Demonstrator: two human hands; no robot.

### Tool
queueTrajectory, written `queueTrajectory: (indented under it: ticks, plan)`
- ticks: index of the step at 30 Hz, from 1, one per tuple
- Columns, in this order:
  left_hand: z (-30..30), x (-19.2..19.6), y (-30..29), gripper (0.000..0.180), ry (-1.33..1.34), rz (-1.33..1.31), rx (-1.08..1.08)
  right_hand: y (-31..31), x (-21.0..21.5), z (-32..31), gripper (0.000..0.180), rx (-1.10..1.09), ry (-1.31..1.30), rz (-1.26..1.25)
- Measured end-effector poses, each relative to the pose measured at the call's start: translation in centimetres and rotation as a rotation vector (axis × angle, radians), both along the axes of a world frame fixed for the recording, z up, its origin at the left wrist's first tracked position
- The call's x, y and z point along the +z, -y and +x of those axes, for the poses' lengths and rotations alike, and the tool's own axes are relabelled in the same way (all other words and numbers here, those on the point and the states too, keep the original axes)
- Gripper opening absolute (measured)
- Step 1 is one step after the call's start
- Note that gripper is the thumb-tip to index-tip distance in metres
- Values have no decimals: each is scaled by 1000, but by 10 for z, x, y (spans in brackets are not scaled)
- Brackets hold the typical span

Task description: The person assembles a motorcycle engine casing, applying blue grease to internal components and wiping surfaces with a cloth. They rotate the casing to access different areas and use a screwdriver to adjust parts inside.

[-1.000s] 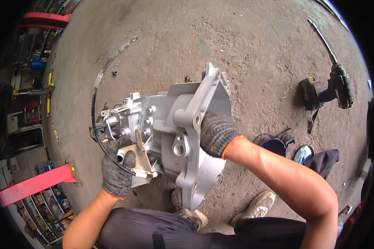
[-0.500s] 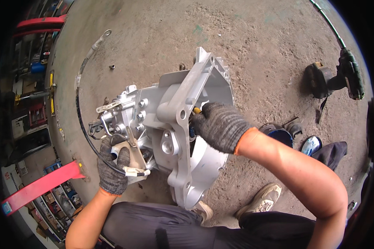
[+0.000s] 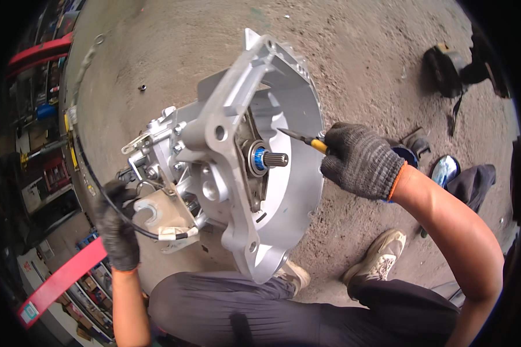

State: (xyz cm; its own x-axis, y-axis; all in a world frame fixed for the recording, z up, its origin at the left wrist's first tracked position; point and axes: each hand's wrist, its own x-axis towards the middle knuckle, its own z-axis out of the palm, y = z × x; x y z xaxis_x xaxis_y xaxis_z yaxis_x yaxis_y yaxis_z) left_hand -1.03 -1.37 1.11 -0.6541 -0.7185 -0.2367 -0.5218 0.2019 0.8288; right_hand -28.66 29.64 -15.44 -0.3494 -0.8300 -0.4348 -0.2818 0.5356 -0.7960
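A silver gearbox with a wide bell housing is in front of me, its open side facing right. Inside shows a splined shaft with a blue band around its base. My right hand, in a grey knit glove, is closed around a pointed tool with a yellow handle; its dark tip reaches over the housing's opening. My gloved left hand is at the left of a metal bracket, by a black cable that passes across it. Motion blurs its fingers, so its grip is unclear.
A cordless drill lies at the far right. Nearer are a dark cloth and a blue-and-white item. A small socket-like part sits on the concrete. Red beams and loaded shelves stand at the left.
My right hand has come out of the bell housing to the right with the tool, uncovering the shaft. My left hand has moved left off the bracket. The whole view has shifted.
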Motion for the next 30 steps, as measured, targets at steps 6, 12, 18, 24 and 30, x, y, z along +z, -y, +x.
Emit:
queueTrajectory:
  ticks: [6, 12, 18, 24, 30]
  plan:
    - [-88, 2, 39, 39, 228, -359, -388, 0, -37, 44, 64, -447, 562, -267]
    - [-174, -38, 46, 34, 426, -642, -897, 68, -79, 79, 20, -934, 1095, -606]
    - [-248, -100, 42, 49, 470, 47, -866, 94, -97, 57, 31, -863, 1018, -444]
    - [-266, -146, 50, 38, 531, 11, -1039, 113, -105, 80, 29, -838, 791, -729]
    - [-264, -155, 49, 38, 541, 64, -1041, 118, -112, 78, 34, -798, 934, -653]
